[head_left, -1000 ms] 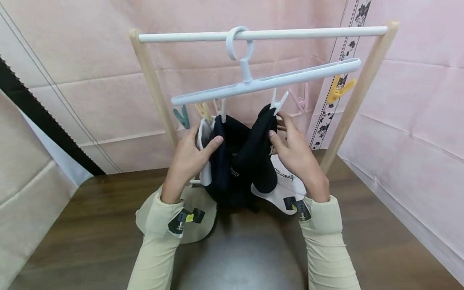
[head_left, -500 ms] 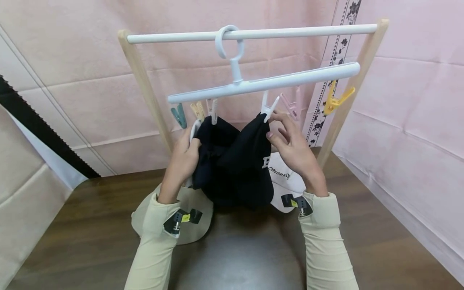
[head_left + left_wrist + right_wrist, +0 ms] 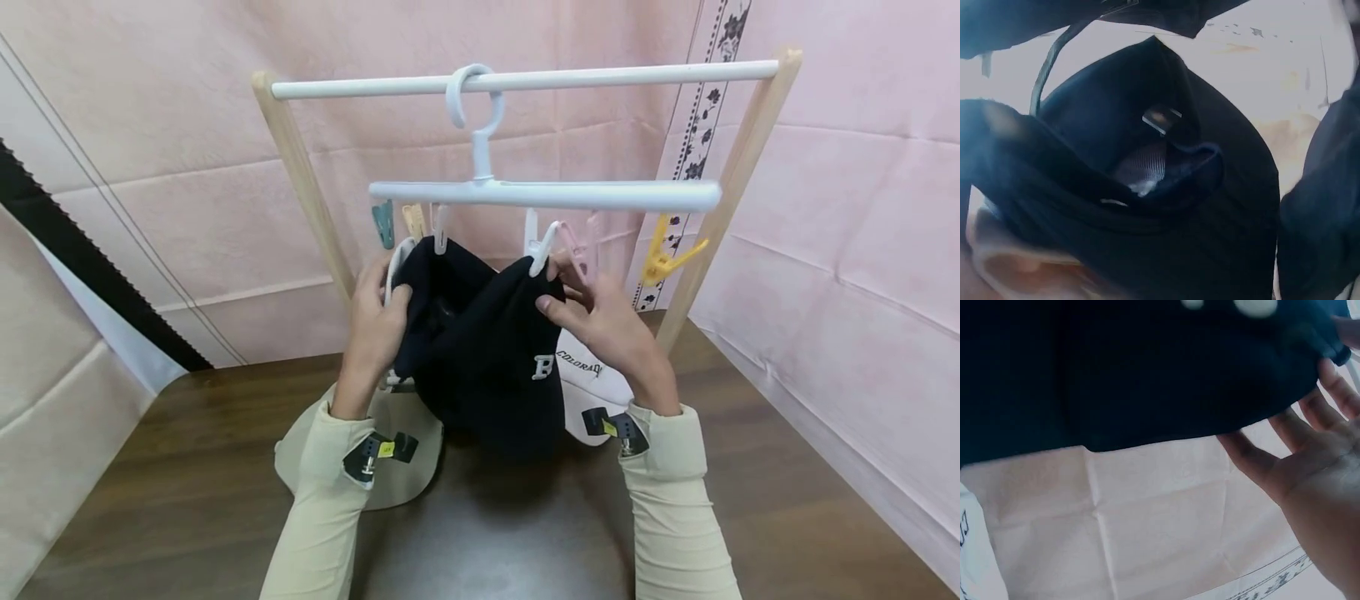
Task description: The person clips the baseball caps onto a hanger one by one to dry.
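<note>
A black cap [image 3: 487, 358] with a white letter B hangs from the light-blue clip hanger [image 3: 585, 196]. Its right edge is in a white clip [image 3: 542, 250], and a pale clip [image 3: 438, 229] is at its left edge. My left hand [image 3: 375, 321] grips the cap's left side, thumb in front, beside a white fabric edge [image 3: 397, 262]. My right hand [image 3: 607, 321] pinches the right edge just under the white clip; in the right wrist view its fingers [image 3: 1291, 431] lie behind the dark fabric. The left wrist view shows the cap's dark fabric [image 3: 1229, 219].
The hanger hooks over a rack's white bar [image 3: 600, 79] between wooden posts. Also on it are green [image 3: 383, 223], cream [image 3: 413, 220], pink [image 3: 581, 250] and yellow [image 3: 663, 258] clips. A beige cap [image 3: 408, 467] and a white Colorado cap [image 3: 581, 375] are below, over the brown table [image 3: 187, 500].
The hanger has swung from a tilt, right end high, to nearly level. The black cap has spread and turned, bringing its letter B into view. My left hand has shifted slightly left.
</note>
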Demonstrator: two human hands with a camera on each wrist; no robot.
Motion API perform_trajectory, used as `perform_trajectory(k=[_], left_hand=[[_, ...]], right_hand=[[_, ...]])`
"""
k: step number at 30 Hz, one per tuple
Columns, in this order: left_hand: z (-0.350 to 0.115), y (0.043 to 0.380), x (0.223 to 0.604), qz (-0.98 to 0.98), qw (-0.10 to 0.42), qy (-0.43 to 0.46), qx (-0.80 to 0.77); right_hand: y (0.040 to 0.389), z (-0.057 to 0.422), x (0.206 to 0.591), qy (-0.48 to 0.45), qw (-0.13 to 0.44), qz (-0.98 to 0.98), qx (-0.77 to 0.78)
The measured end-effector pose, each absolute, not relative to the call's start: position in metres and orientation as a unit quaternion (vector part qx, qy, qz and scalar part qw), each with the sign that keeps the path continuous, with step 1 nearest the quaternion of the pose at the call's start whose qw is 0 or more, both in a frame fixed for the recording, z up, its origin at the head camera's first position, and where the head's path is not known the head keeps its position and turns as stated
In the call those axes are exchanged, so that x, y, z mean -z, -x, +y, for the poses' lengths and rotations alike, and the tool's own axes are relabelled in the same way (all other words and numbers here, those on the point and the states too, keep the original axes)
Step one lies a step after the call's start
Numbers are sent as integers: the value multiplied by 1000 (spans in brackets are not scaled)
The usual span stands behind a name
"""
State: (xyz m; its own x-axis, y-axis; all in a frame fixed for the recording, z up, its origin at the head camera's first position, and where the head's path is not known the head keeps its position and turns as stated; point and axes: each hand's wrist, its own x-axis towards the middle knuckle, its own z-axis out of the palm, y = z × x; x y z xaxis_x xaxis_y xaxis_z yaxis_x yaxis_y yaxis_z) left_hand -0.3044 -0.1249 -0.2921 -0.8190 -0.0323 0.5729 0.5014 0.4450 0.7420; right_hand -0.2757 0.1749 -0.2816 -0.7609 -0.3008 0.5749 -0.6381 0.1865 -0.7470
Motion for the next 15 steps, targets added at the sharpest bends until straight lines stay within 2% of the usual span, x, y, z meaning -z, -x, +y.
perform_trajectory(k=[4, 9, 15], left_hand=[[-126, 297, 286, -803, 325, 124, 483], [-123, 283, 273, -783, 370, 171, 469], [-114, 274, 269, -775, 368, 246, 451]], right_hand=[[270, 167, 279, -299, 140, -791, -515], [266, 157, 278, -268, 90, -796, -534], [267, 154, 279, -296, 122, -795, -515]])
